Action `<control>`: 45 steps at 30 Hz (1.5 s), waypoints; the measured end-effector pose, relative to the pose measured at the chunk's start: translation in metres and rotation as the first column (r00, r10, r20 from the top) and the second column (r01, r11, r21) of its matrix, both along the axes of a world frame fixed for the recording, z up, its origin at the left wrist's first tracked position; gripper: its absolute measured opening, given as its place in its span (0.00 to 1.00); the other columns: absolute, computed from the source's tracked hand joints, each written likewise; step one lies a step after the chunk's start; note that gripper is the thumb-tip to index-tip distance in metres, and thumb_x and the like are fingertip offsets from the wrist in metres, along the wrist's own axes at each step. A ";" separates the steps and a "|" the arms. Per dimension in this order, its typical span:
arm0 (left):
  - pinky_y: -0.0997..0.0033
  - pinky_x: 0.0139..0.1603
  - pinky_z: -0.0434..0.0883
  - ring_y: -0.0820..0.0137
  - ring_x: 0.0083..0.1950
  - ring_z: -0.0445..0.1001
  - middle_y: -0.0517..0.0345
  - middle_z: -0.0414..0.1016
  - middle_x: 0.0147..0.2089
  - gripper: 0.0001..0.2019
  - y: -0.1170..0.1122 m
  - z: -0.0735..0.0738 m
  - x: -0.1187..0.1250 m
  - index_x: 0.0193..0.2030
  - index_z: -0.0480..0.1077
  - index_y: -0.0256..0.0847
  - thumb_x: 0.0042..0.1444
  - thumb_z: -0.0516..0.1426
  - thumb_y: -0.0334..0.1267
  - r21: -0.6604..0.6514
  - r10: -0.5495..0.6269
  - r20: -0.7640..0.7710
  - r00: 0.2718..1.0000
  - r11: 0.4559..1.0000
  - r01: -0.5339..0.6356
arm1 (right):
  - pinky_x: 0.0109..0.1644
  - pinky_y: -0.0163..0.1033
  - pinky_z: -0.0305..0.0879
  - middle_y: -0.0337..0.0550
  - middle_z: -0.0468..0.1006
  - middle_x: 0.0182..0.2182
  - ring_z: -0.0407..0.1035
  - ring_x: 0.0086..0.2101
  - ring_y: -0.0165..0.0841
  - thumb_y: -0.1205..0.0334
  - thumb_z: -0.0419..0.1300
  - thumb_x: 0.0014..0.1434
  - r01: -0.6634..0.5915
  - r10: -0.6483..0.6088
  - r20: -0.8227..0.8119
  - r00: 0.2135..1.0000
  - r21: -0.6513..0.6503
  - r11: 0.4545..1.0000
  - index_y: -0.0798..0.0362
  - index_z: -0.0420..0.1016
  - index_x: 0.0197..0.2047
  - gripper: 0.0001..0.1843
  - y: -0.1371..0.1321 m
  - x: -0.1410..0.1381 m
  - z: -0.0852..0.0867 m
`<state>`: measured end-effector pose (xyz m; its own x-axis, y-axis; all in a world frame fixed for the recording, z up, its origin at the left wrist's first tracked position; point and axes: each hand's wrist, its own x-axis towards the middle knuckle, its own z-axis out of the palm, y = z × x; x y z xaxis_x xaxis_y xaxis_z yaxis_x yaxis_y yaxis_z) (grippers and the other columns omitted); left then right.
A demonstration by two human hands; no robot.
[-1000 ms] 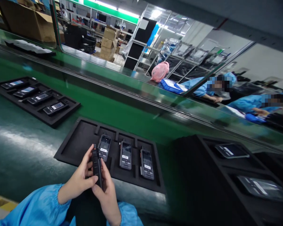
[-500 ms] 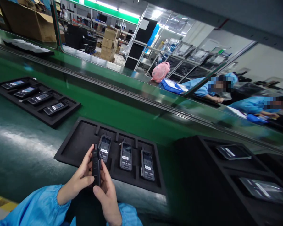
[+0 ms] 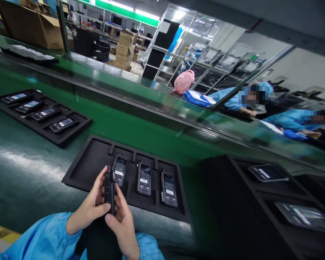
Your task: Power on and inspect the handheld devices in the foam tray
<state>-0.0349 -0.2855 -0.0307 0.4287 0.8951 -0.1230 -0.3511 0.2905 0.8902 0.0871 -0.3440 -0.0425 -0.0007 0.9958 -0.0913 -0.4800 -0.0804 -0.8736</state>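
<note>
Between my two hands I hold a black handheld radio (image 3: 108, 189), turned so that its narrow side faces me. My left hand (image 3: 90, 208) grips it from the left, thumb on its lower side. My right hand (image 3: 124, 224) closes on it from the right, with the thumb near its bottom end. Just beyond lies a black foam tray (image 3: 97, 159) with more radios in its slots: one radio (image 3: 120, 169) partly behind my hands, a second radio (image 3: 144, 178) in the middle and a third radio (image 3: 169, 188) at the right. The tray's left slot holds no radio.
Another foam tray (image 3: 83, 126) with several radios lies at the left. Stacked dark trays (image 3: 219, 202) at the right bear flat devices (image 3: 300, 215). A rail (image 3: 141, 104) crosses behind. Beyond it are a pink fan (image 3: 184, 82), a cardboard box (image 3: 32, 25) and two people in blue.
The radio in my hands has turned slightly and shifted a little left. My left thumb has slid slightly right across it. The trays stay in place.
</note>
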 end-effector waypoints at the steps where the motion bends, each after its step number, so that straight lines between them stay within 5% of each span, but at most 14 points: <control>1: 0.57 0.55 0.72 0.48 0.64 0.66 0.44 0.57 0.69 0.53 0.001 -0.001 -0.001 0.74 0.39 0.52 0.48 0.67 0.46 0.018 -0.030 -0.003 1.000 0.999 0.030 | 0.66 0.55 0.61 0.41 0.72 0.61 0.64 0.61 0.46 0.56 0.69 0.51 -0.002 0.002 0.007 1.000 -0.007 1.000 0.39 0.61 0.66 0.40 0.000 0.000 0.000; 8: 0.59 0.51 0.74 0.51 0.60 0.68 0.45 0.57 0.68 0.49 0.001 -0.001 -0.001 0.72 0.46 0.53 0.47 0.68 0.44 0.015 -0.031 -0.011 0.999 0.999 0.032 | 0.65 0.52 0.61 0.41 0.71 0.61 0.65 0.60 0.44 0.53 0.70 0.49 0.011 -0.010 0.041 0.999 -0.037 0.999 0.38 0.63 0.65 0.41 0.001 0.001 -0.006; 13: 0.58 0.54 0.72 0.54 0.58 0.71 0.46 0.58 0.68 0.48 0.001 0.006 -0.004 0.72 0.44 0.55 0.50 0.67 0.43 0.023 -0.155 -0.052 0.987 0.987 0.156 | 0.63 0.52 0.65 0.41 0.74 0.58 0.68 0.58 0.46 0.54 0.72 0.46 0.022 -0.021 0.005 1.000 -0.017 1.000 0.36 0.65 0.63 0.41 0.000 0.002 -0.012; 18: 0.57 0.49 0.74 0.51 0.52 0.75 0.46 0.68 0.61 0.48 -0.004 0.011 0.001 0.71 0.50 0.52 0.44 0.69 0.48 0.007 -0.017 -0.039 0.999 1.000 0.017 | 0.64 0.53 0.63 0.41 0.73 0.60 0.66 0.60 0.47 0.53 0.72 0.44 0.041 -0.041 0.002 0.999 -0.045 0.998 0.39 0.66 0.63 0.42 -0.001 0.003 -0.012; 22: 0.58 0.50 0.75 0.47 0.56 0.72 0.46 0.65 0.64 0.47 -0.003 0.012 0.003 0.69 0.55 0.50 0.43 0.70 0.47 0.015 -0.024 -0.057 0.998 1.000 0.025 | 0.65 0.51 0.62 0.40 0.72 0.60 0.65 0.60 0.46 0.54 0.72 0.46 0.025 -0.026 -0.014 1.000 -0.034 0.999 0.39 0.66 0.63 0.41 -0.001 0.004 -0.004; 25: 0.59 0.48 0.75 0.47 0.59 0.69 0.46 0.61 0.67 0.49 -0.001 0.007 0.002 0.71 0.49 0.51 0.46 0.68 0.47 0.015 -0.017 -0.017 1.000 1.000 0.017 | 0.66 0.52 0.62 0.38 0.73 0.60 0.65 0.61 0.45 0.56 0.71 0.47 0.013 -0.015 -0.030 0.999 -0.053 0.999 0.38 0.67 0.62 0.38 0.001 0.006 0.002; 29: 0.56 0.54 0.73 0.50 0.63 0.66 0.46 0.53 0.71 0.50 0.003 -0.004 -0.002 0.74 0.37 0.54 0.52 0.65 0.47 0.047 -0.171 0.080 0.982 0.985 0.168 | 0.66 0.51 0.62 0.37 0.73 0.59 0.65 0.61 0.44 0.58 0.73 0.46 -0.016 0.011 -0.073 0.997 -0.073 0.997 0.37 0.68 0.61 0.39 0.003 0.008 0.005; 32: 0.55 0.60 0.69 0.51 0.65 0.64 0.47 0.52 0.72 0.50 0.003 -0.005 -0.004 0.74 0.36 0.54 0.53 0.64 0.49 0.048 -0.159 0.126 0.979 0.987 0.154 | 0.66 0.53 0.61 0.38 0.72 0.60 0.65 0.61 0.44 0.59 0.73 0.46 -0.037 0.031 -0.101 0.994 -0.059 0.998 0.38 0.66 0.63 0.41 0.002 0.007 0.002; 45: 0.56 0.55 0.72 0.49 0.65 0.63 0.44 0.50 0.71 0.51 0.002 -0.003 -0.003 0.74 0.36 0.51 0.52 0.65 0.48 0.056 -0.134 0.029 0.991 0.990 0.132 | 0.66 0.56 0.60 0.41 0.70 0.62 0.65 0.61 0.45 0.61 0.73 0.47 -0.049 0.046 -0.111 0.993 -0.020 0.999 0.37 0.63 0.64 0.43 0.001 0.005 -0.009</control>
